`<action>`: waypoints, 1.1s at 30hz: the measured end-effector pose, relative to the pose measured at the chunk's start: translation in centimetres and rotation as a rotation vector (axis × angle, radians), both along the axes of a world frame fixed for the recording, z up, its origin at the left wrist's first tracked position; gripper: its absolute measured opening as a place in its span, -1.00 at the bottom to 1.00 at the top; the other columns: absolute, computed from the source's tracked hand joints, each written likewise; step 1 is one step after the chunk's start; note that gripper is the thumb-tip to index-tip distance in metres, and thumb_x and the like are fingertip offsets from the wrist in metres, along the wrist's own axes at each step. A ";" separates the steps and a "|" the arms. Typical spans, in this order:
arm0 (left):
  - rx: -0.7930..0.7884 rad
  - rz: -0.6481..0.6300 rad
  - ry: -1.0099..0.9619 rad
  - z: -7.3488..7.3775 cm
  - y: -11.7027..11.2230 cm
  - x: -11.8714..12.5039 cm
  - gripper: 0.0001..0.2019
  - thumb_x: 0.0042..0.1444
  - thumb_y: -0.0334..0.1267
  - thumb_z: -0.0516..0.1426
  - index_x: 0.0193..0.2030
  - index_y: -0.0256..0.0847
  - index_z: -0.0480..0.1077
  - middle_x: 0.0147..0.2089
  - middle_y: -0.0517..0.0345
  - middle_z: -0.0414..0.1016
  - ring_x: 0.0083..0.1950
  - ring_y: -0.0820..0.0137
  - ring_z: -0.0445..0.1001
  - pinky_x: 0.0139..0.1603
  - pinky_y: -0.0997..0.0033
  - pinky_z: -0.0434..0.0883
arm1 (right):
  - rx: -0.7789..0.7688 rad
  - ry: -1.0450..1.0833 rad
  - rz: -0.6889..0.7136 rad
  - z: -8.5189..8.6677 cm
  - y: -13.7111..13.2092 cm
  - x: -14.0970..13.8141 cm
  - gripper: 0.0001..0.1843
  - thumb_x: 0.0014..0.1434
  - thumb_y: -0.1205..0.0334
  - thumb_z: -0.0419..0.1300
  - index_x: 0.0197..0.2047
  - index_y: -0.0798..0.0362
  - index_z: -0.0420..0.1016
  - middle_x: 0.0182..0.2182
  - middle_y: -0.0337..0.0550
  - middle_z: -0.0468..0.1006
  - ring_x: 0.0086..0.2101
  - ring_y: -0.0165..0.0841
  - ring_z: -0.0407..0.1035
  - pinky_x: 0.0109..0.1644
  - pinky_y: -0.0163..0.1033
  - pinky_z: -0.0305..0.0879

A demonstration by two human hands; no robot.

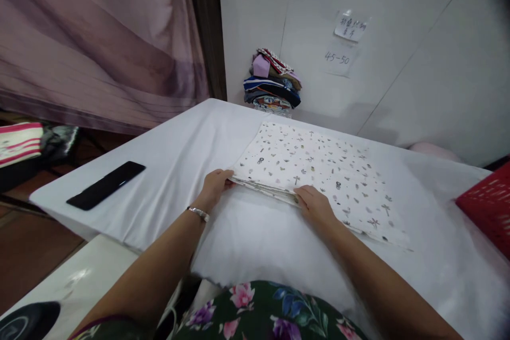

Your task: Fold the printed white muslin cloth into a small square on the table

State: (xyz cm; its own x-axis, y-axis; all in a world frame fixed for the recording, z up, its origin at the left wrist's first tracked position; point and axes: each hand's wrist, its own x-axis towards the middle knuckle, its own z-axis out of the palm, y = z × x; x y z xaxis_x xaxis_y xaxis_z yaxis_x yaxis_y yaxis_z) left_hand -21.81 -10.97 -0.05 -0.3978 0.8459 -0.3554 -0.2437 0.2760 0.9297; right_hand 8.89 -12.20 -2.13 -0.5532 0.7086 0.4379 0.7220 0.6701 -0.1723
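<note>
A white cloth (319, 162) with small printed figures lies folded in layers on the white-covered table (167, 170). My left hand (216, 183) pinches its near left corner, the fingertips partly tucked under the edge. Further right along the same near edge, my right hand (314, 204) grips the layers, thumb and fingers closed on them. Between the two hands the layered edge is raised slightly and gapes a little. The cloth's right part lies flat on the table.
A stack of folded clothes (273, 82) stands at the far edge by the wall. On the table's left lies a black flat object (107, 185), perhaps a phone. A red plastic basket (488, 207) is at the right edge. Handwritten papers (338, 58) hang on the wall.
</note>
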 end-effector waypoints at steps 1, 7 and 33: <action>-0.003 0.002 -0.006 0.0 0.0 0.0 -0.88 -0.14 -0.32 0.19 -0.56 -0.23 0.30 -0.51 0.09 0.48 -0.44 0.38 0.47 -0.34 0.38 0.44 | 0.037 -0.013 0.008 -0.2 0.1 0.0 -0.74 0.28 0.34 -0.03 -0.10 0.06 0.47 -0.20 -0.03 0.51 -0.22 -0.29 0.36 -0.21 -0.24 0.31; -0.015 0.009 -0.024 -0.1 -0.1 0.1 -0.89 -0.13 -0.32 0.20 -0.53 -0.24 0.33 -0.49 0.09 0.50 -0.45 0.39 0.47 -0.36 0.39 0.44 | 0.109 -0.126 0.082 -0.9 0.1 -0.1 -0.75 0.23 0.42 0.00 -0.19 0.05 0.49 -0.24 -0.04 0.48 -0.22 -0.27 0.31 -0.19 -0.21 0.24; -0.009 -0.001 -0.044 -0.1 -0.2 0.0 -0.82 -0.18 -0.28 0.24 -0.50 -0.27 0.31 -0.48 0.10 0.49 -0.44 0.41 0.47 -0.34 0.39 0.44 | -0.052 -0.239 0.111 -0.3 0.1 0.5 -0.69 0.20 0.45 -0.06 -0.22 0.01 0.48 -0.06 -0.06 0.45 -0.15 -0.26 0.30 -0.19 -0.23 0.20</action>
State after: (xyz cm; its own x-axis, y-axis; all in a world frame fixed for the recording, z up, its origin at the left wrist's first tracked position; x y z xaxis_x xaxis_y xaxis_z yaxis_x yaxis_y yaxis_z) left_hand -21.79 -11.19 -0.20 -0.3811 0.8430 -0.3796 -0.2839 0.2841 0.9158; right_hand 9.41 -12.12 -2.40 -0.7121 0.6561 0.2499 0.6689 0.7422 -0.0424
